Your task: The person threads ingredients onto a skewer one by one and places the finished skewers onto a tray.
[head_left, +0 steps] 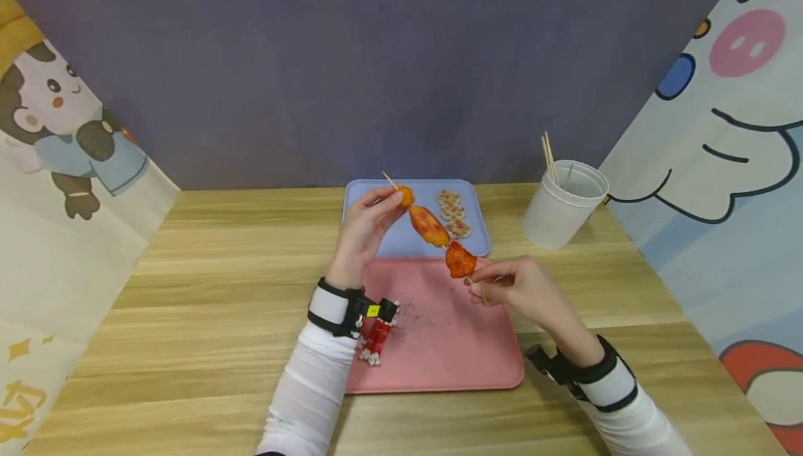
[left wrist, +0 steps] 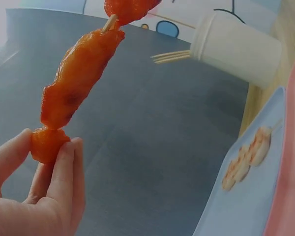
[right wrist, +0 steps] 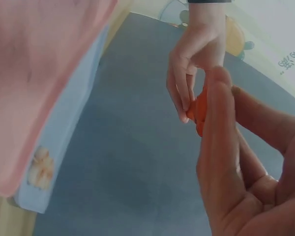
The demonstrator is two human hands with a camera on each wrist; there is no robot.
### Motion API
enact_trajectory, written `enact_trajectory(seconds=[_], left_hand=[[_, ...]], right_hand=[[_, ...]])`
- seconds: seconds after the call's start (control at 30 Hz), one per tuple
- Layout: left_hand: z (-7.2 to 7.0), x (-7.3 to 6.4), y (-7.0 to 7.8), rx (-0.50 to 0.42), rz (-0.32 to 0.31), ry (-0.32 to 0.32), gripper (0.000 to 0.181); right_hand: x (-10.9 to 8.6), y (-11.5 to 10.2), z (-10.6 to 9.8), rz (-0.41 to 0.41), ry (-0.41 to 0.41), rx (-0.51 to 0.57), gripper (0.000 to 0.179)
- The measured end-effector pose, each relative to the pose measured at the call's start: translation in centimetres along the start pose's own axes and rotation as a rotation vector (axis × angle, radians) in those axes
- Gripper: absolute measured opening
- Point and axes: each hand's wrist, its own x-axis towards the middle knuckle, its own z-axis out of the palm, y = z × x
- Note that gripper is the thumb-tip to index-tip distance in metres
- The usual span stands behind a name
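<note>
A skewer with orange-red glazed pieces of play meat slants in the air above the trays, its pointed tip showing at the upper left. My left hand pinches the small round piece at that end between thumb and fingers; the left wrist view shows this small piece closely. At the lower right end, my right hand pinches the bare stick just past the wide red piece. In the right wrist view, my right fingers hide most of the skewer.
Beneath the hands lies a pink tray with a red-and-white bundle at its left. Behind it, a blue tray carries a skewer of pale browned slices. A white cup with several wooden sticks stands at the back right.
</note>
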Motion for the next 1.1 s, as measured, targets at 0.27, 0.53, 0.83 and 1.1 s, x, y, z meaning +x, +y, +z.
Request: enact_trajectory(seconds=[0.27, 0.53, 0.83, 1.1], left_hand=[[-2.0, -0.1, 1.2, 0.224, 0.038, 0.031, 0.029], [-7.3, -2.1, 4.4, 0.549, 0.213, 0.235, 0.033], [-12.7, -5.1, 6.5, 0.888, 0.171, 0.328, 0.038], [-15.3, -7.4, 8.1, 1.017, 0.182, 0.380, 0.040]], right_hand=[[2.2, 1.4, 1.1, 0.025, 0.047, -0.018, 0.023], [6.4, 2.2, 1.6, 0.105, 0.124, -0.172, 0.023], [10.7, 3.1, 2.3, 0.094, 0.162, -0.420, 0.022], [12.3, 3.1, 3.0, 0.117, 0.168, -0.432, 0.024]])
